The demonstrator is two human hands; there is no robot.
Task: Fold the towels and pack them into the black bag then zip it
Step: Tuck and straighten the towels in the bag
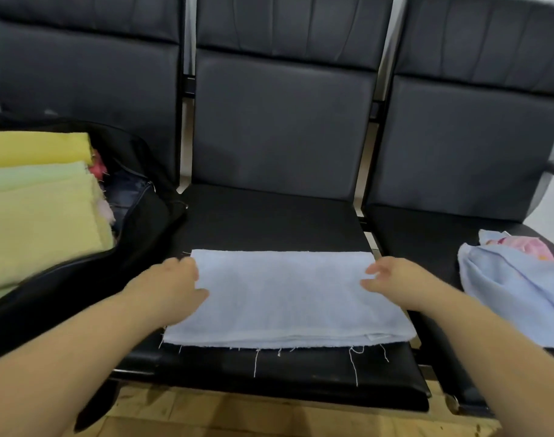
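Folded light-blue towel (285, 298) laid flat on middle seat (269, 222), left hand (171, 285) rested loosely open on its left edge, right hand (395, 283) at its right edge, fingers relaxed, nothing gripped, black bag (136, 247) alongside.

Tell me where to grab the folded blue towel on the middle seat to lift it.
Grip the folded blue towel at its two short ends, left hand from the left, right hand from the right: it lies flat and wide, so end grips likely keep the layers together.

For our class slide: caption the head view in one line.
Both hands at the blue towel's ends on a seat, beside an open bag.
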